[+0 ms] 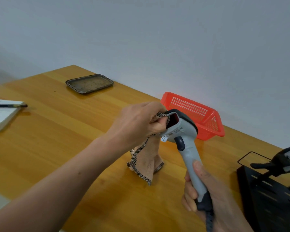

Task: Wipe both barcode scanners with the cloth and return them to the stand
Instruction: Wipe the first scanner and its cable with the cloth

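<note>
right hand (208, 191) gripping grey scanner (186, 143) — left hand (139, 121) pressing cloth (146, 163)

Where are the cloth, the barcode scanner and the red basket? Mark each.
cloth (145, 162), head view, hanging tan part.
barcode scanner (190, 156), head view, grey handle.
red basket (188, 106), head view, perforated far wall.

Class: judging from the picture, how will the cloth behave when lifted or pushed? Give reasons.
Probably floppy: the cloth hangs in folds from the left hand, its lower end apparently resting on the table. Likely light, since a pinch of fingers carries it. Pushed, it would probably bunch rather than slide.
</note>
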